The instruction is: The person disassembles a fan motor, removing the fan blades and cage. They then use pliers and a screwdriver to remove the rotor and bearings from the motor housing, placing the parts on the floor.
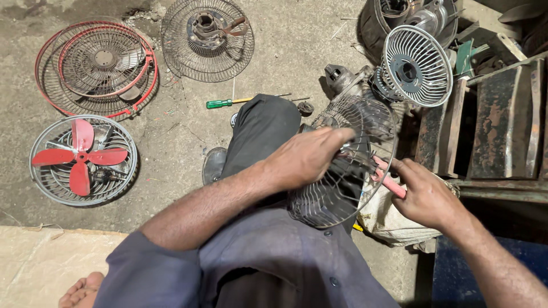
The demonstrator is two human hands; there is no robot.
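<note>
You sit over a concrete floor strewn with fan parts, a dark wire fan guard propped on your knee. At far left lies the red-rimmed guard, the largest piece, with a grey guard holding a red fan blade just below it. A bare wire guard with a motor hub lies near the top, and a white grille stands upright at right, beside rusty metal trays. Your left hand curls over the dark guard's rim, fingers closed on the wires. Your right hand pinches pink-handled pliers against the guard's edge. A green-handled screwdriver lies on the floor beyond your knee.
</note>
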